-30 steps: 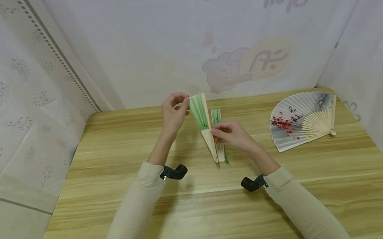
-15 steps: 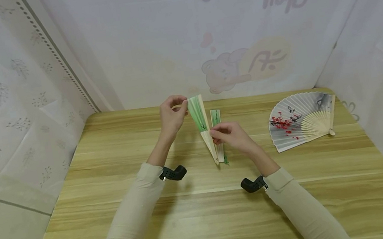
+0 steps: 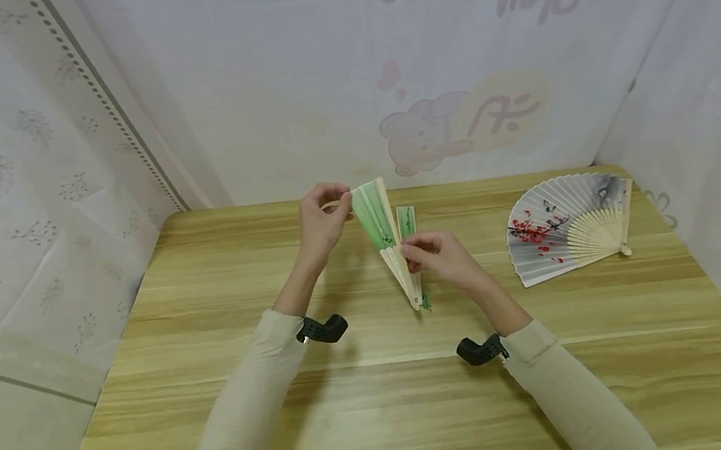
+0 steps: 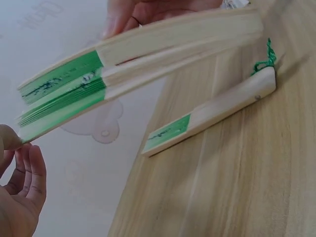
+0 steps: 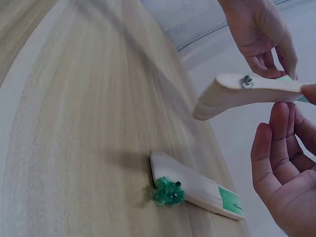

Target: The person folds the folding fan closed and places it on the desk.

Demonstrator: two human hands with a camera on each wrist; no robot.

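A green folding fan (image 3: pixel 376 216) with pale wooden ribs is held up over the table, partly spread. My left hand (image 3: pixel 324 219) pinches the upper left end of its outer rib, and in the left wrist view thumb and finger meet at that corner (image 4: pixel 24 139). On the other side my right hand (image 3: pixel 439 253) pinches the fan's right outer rib about halfway down. The metal pivot (image 5: pixel 247 82) shows at the fan's lower end in the right wrist view. A second green folding fan (image 4: pixel 212 111), closed, lies on the table beneath, with a green tassel (image 5: pixel 169 191) at its pivot end.
A grey and white folding fan (image 3: pixel 562 228) with red blossoms lies spread at the right of the wooden table (image 3: pixel 378 427). Behind the table hangs a pale printed cloth (image 3: pixel 283 95), and patterned cloths stand at both sides.
The green fan in my hands is spread slightly wider. Its pivot end has shifted a little right, and my left hand a little left and down. The other fans have not moved.
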